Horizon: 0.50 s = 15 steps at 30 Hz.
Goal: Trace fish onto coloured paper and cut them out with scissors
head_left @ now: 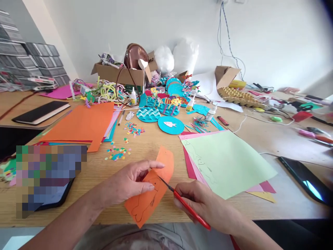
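Observation:
My left hand pinches a strip of orange paper between thumb and fingers near the table's front edge. A fish outline is drawn on the strip in dark lines, and its upper end bends away beyond my fingers. In my right hand is a pair of scissors with red handles. Their dark blades point up and left and touch the orange paper beside the drawn fish's head. Part of the handles is hidden by my right fingers.
Green paper with drawn fish lies right, over pink and red sheets. Orange sheets and a tablet are left. Confetti, a blue disc with a white fish and glue bottles lie beyond my hands. A phone is far right.

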Available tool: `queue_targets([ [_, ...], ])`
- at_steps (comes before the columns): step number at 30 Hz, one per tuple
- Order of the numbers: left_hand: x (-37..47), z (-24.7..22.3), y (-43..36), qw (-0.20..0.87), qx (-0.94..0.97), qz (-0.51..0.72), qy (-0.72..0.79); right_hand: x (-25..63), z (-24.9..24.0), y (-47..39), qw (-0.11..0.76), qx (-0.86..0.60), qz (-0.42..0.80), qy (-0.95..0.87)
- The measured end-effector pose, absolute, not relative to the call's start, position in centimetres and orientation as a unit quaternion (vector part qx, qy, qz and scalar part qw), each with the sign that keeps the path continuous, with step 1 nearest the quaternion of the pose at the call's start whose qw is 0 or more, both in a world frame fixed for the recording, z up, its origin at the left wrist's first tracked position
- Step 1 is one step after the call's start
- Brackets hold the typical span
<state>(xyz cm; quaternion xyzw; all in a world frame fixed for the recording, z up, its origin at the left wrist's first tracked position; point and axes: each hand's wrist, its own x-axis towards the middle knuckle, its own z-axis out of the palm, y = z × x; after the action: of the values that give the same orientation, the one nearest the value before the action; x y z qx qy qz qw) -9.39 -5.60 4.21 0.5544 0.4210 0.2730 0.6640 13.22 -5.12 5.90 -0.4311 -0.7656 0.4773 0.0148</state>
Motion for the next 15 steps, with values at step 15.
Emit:
queue_targets([
  [15, -9.83, 4.72, -5.12, 0.594, 0.662, 0.206, 0.408, 13.89, 6.32, -5.18, -0.028, -0.412, 0.455, -0.789],
])
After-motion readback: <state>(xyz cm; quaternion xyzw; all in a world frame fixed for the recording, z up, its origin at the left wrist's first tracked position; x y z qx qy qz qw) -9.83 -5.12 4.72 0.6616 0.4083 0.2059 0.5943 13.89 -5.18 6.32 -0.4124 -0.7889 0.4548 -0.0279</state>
